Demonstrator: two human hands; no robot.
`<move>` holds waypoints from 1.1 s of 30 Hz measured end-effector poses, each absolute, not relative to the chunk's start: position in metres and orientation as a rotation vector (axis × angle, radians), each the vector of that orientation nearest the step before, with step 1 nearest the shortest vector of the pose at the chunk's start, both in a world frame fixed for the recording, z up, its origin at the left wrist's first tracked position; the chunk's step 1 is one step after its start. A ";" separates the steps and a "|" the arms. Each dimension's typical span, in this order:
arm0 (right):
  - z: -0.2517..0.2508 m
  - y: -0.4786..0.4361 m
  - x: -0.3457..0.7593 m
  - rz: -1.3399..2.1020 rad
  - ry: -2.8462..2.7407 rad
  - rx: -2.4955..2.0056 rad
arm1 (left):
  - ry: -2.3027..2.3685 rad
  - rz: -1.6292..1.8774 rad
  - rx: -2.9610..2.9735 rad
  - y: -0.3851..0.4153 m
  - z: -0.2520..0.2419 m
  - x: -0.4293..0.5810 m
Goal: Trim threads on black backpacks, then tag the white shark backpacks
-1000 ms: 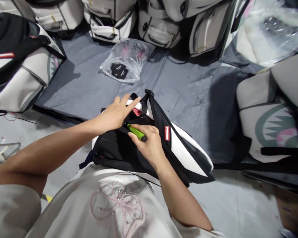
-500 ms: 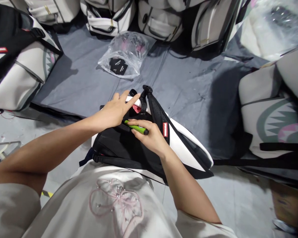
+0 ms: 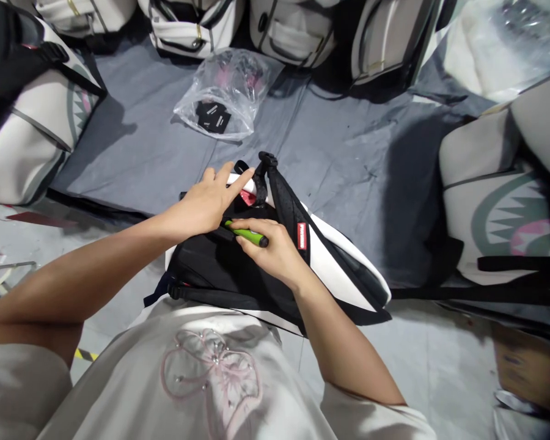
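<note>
Black-and-white backpack (image 3: 197, 266) sits at table (image 3: 96, 206)'s near edge. Probably light, floppy; grab by padded strap (image 3: 285, 192). Left hand (image 3: 206, 205) fanned over it; right hand (image 3: 272, 247) pinches green marker (image 3: 248, 234), likely light, stiff, smooth. Beyond: creased grey cloth (image 3: 343, 143), thin clear plastic bag (image 3: 233, 79) nearer far edge.

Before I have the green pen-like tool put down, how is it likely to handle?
The green pen-like tool is probably stiff: its visible barrel looks straight. It may roll on a flat surface, since the barrel appears rounded. It seems light, being slender enough for the right hand to hold in its fingers, though its far end is hard to make out.
</note>
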State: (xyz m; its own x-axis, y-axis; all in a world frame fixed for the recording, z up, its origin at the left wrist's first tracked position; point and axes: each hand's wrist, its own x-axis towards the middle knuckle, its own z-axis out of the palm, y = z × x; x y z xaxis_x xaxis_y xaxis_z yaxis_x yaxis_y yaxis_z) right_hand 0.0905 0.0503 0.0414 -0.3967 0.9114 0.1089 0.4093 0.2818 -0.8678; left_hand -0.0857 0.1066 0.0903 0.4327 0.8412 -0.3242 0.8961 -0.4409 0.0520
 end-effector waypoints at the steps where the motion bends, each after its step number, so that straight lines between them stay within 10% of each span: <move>1: 0.042 0.051 0.091 1.043 -1.936 -1.192 | 1.522 -0.372 2.459 0.106 0.091 -0.085; 33: 0.037 0.048 0.090 1.001 -1.921 -1.199 | 1.500 -0.296 2.506 0.105 0.089 -0.090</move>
State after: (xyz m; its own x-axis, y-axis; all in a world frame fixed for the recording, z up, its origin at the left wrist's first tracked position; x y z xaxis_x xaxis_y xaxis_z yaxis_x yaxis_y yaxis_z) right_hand 0.0901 0.0476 0.0373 -0.3676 0.9209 0.1296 0.4215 0.2892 -0.8595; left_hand -0.0900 0.1050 0.0888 0.4633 0.8426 -0.2745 0.8838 -0.4623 0.0726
